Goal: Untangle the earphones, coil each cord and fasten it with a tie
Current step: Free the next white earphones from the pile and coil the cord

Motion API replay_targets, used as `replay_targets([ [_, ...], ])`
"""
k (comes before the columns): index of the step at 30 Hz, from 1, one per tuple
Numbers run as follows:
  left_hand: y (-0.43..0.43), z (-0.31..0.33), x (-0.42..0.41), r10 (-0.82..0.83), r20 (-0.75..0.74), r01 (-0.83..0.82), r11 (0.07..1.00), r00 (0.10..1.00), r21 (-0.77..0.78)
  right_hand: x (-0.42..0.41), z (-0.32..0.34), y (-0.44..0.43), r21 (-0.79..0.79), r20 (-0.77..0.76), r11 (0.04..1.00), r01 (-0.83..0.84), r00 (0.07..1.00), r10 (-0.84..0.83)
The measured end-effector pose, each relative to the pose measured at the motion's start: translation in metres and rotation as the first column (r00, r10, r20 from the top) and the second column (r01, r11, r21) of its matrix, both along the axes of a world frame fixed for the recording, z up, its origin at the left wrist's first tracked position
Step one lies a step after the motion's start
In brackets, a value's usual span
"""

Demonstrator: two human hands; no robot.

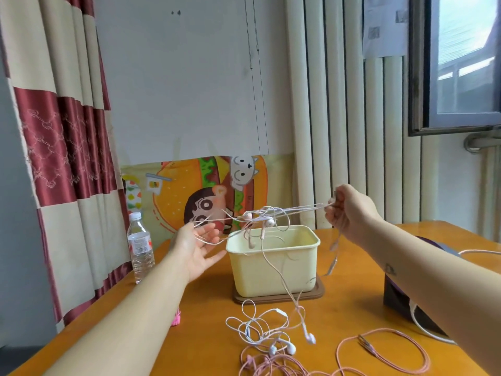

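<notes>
Stretching a pink earphone tangle (261, 217) above the yellow tub (249, 272) on the desk (195, 308), the right hand (351, 213) pinches cords with curled fingers (331, 214); the left hand (195, 246) carries strands over spread fingers

Bright, even daylight comes from the window (466, 58) at upper right, whose glass is washed out pale. The glossy table (206, 308) shows soft sheen and faint shadows. Wide-angle distortion bends the curtain (54, 147) at the left edge. The thin raised earphone cords (298, 208) look slightly blurred.
</notes>
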State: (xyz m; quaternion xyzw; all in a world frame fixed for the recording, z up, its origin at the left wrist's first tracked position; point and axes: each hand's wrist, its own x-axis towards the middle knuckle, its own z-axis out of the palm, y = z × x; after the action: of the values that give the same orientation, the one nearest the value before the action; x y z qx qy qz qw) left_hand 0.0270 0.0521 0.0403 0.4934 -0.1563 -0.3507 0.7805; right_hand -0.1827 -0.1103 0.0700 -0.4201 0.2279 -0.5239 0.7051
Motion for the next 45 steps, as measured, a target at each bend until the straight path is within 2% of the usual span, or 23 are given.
replay_targets([
  [3, -0.002, 0.0, -0.007, -0.054, -0.062, 0.05, 0.997, 0.997, -0.066, 0.002, -0.005, 0.0, -0.076, -0.151, 0.988, -0.135, 0.981, 0.122],
  [5, -0.004, 0.003, -0.013, -0.1, -0.089, 0.09, 0.99, 0.991, -0.11, 0.004, -0.012, 0.001, -0.202, -0.378, 0.95, -0.238, 0.914, 0.149],
  [7, -0.006, 0.007, -0.019, -0.141, -0.104, 0.126, 0.983, 0.985, -0.133, 0.004, -0.02, 0.002, -0.324, -0.636, 0.861, -0.393, 0.764, 0.109],
  [9, -0.007, 0.011, -0.026, -0.182, -0.102, 0.168, 0.977, 0.978, -0.132, 0.004, -0.026, 0.007, -0.319, -0.814, 0.769, -0.555, 0.575, 0.077],
  [11, -0.008, 0.014, -0.032, -0.208, -0.083, 0.198, 0.974, 0.975, -0.113, 0.006, -0.028, 0.015, -0.291, -0.919, 0.676, -0.677, 0.394, -0.001],
  [13, -0.01, 0.015, -0.038, -0.221, -0.058, 0.215, 0.972, 0.974, -0.093, 0.01, -0.029, 0.023, -0.3, -0.949, 0.596, -0.745, 0.299, -0.103],
  [15, -0.011, 0.016, -0.043, -0.243, -0.033, 0.24, 0.967, 0.969, -0.083, 0.016, -0.033, 0.027, -0.398, -0.917, 0.534, -0.746, 0.344, -0.202],
  [17, -0.012, 0.017, -0.047, -0.279, -0.021, 0.276, 0.957, 0.96, -0.089, 0.021, -0.036, 0.029, -0.524, -0.851, 0.497, -0.691, 0.445, -0.279],
  [19, -0.011, 0.019, -0.05, -0.319, -0.007, 0.316, 0.943, 0.948, -0.107, 0.024, -0.036, 0.032, -0.574, -0.811, 0.51, -0.641, 0.53, -0.247],
  [22, -0.008, 0.022, -0.052, -0.373, 0.04, 0.375, 0.917, 0.927, -0.133, 0.025, -0.034, 0.034, -0.558, -0.807, 0.533, -0.636, 0.566, -0.17],
  [24, -0.007, 0.023, -0.049, -0.358, 0.065, 0.363, 0.919, 0.932, -0.155, 0.024, -0.033, 0.033, -0.522, -0.805, 0.573, -0.632, 0.586, -0.088],
  [27, -0.003, 0.022, -0.041, -0.24, 0.078, 0.25, 0.955, 0.968, -0.159, 0.02, -0.028, 0.029, -0.464, -0.714, 0.714, -0.524, 0.698, 0.047],
  [30, 0.002, 0.015, -0.027, -0.133, 0.151, 0.143, 0.988, 0.98, -0.057, 0.011, -0.017, 0.026, -0.272, -0.548, 0.84, -0.469, 0.793, 0.265],
  [32, 0.006, 0.009, -0.019, -0.136, 0.248, 0.128, 0.991, 0.959, 0.051, 0.004, -0.007, 0.026, -0.11, -0.436, 0.858, -0.502, 0.8, 0.412],
  [34, 0.01, 0.005, -0.015, -0.176, 0.336, 0.132, 0.98, 0.925, 0.151, 0.002, 0.003, 0.025, -0.045, -0.346, 0.851, -0.522, 0.808, 0.477],
  [37, 0.012, 0.002, -0.014, -0.239, 0.449, 0.113, 0.95, 0.861, 0.29, 0.006, 0.014, 0.027, -0.093, -0.283, 0.869, -0.486, 0.85, 0.445],
  [40, 0.011, 0.0, -0.018, -0.329, 0.527, 0.105, 0.906, 0.783, 0.41, 0.013, 0.023, 0.031, -0.164, -0.178, 0.91, -0.381, 0.918, 0.353],
  [42, 0.011, 0.001, -0.022, -0.382, 0.555, 0.105, 0.879, 0.739, 0.466, 0.015, 0.028, 0.034, -0.289, -0.215, 0.899, -0.329, 0.937, 0.274],
  [45, 0.008, 0.004, -0.026, -0.381, 0.611, 0.092, 0.889, 0.694, 0.449, 0.015, 0.033, 0.039, -0.466, -0.332, 0.799, -0.379, 0.913, 0.239],
])
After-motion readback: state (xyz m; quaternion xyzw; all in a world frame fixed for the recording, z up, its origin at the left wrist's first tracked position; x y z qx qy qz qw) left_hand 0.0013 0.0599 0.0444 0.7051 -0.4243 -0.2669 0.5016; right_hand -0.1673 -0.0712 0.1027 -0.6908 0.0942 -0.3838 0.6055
